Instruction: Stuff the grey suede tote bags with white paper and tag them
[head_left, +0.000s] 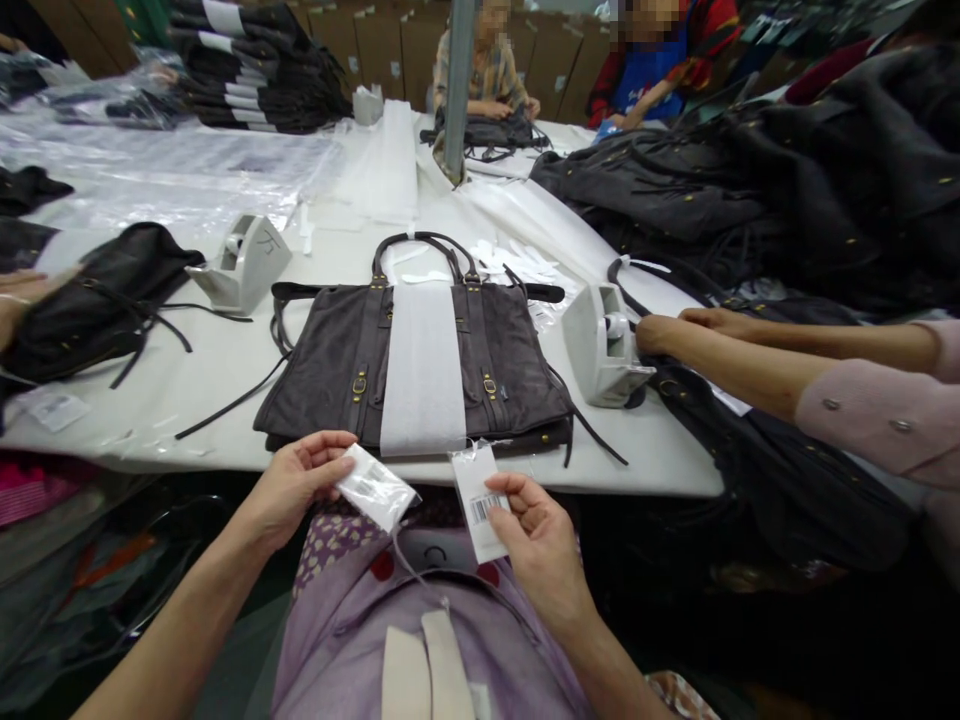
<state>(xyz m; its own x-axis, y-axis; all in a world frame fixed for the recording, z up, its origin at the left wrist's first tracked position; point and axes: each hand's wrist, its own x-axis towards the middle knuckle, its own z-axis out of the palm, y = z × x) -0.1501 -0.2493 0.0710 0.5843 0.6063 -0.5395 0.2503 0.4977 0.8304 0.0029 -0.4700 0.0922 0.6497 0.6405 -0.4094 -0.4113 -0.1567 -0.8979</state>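
Note:
A dark grey handbag point(337, 340) lies flat before me at the table's front edge, a white paper band point(424, 370) around its middle. Its handles point away from me. Just past the near edge, my left hand point(311, 480) pinches a small clear packet point(377, 487) with something white inside. My right hand point(536, 530) grips a white barcode tag point(480, 505) between thumb and fingers. The tag's upper end reaches the bag's near edge. A thin cord hangs from the packet's lower end over my purple apron point(352, 640).
White tape dispensers point(244, 265) point(604, 345) flank the bag. Dark bags are heaped point(750, 190) at back right and stacked point(255, 75) at back left. A metal post point(456, 95) rises behind. Co-workers' hands point(664, 333) handle bags at the right and left; other people work across the table.

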